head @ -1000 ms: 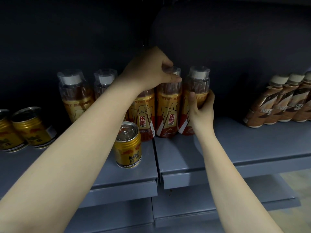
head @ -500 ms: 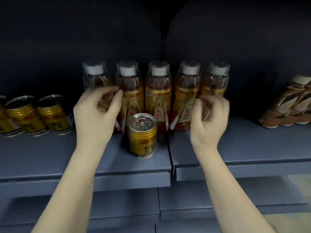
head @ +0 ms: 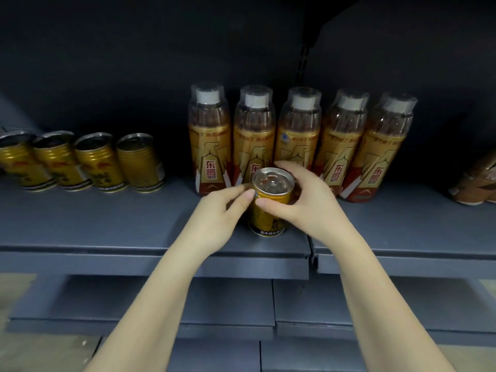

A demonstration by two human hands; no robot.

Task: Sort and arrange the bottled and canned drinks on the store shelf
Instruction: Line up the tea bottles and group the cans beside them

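Note:
A single gold can (head: 269, 210) stands upright near the front of the grey shelf (head: 107, 226), in front of a row of several gold-and-red bottles (head: 295, 140) with white caps. My right hand (head: 303, 202) wraps the can's upper part from the right. From the left, my left hand (head: 222, 210) touches the can's side with its fingertips. Several more gold cans (head: 80, 162) stand in a row at the left of the shelf.
Brown coffee bottles (head: 477, 183) show at the right edge. A seam (head: 312, 253) splits the shelf into two boards just right of the can. Lower grey shelves (head: 188, 307) lie below. The back wall is dark.
Both hands came off the bottles and closed in on the single gold can. The view shifted, so more cans show at the left.

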